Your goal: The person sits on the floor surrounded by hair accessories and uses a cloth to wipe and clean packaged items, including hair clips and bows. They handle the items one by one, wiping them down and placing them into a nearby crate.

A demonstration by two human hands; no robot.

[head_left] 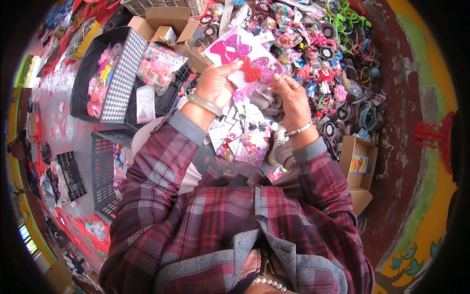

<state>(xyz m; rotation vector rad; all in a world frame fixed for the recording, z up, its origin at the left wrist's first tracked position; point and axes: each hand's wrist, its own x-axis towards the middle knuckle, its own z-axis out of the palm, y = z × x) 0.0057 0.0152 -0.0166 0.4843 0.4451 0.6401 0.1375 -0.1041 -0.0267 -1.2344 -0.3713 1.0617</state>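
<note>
My left hand (214, 87) pinches the left edge of a pale card (254, 54) bearing several glittery bows. A red bow (252, 73) is nearest my fingers, with pink and magenta ones around it. The thumb of my right hand (293, 102) presses on the card's lower right corner, its fingers closed behind. Just beside that hand is a fuzzy brown band (269, 104); I cannot tell whether the hand touches it. Below the card lies a pile of small white cards (230, 128) with hair ornaments, next to a pink packet (252, 149).
A large heap of hair accessories (323, 63) spreads to the right and far side. On the left stand a black houndstooth box (122, 81), a dark plastic crate (104, 171) and bags of small pink ornaments (159, 68). Open cardboard boxes sit at the back (174, 22) and right (345, 164).
</note>
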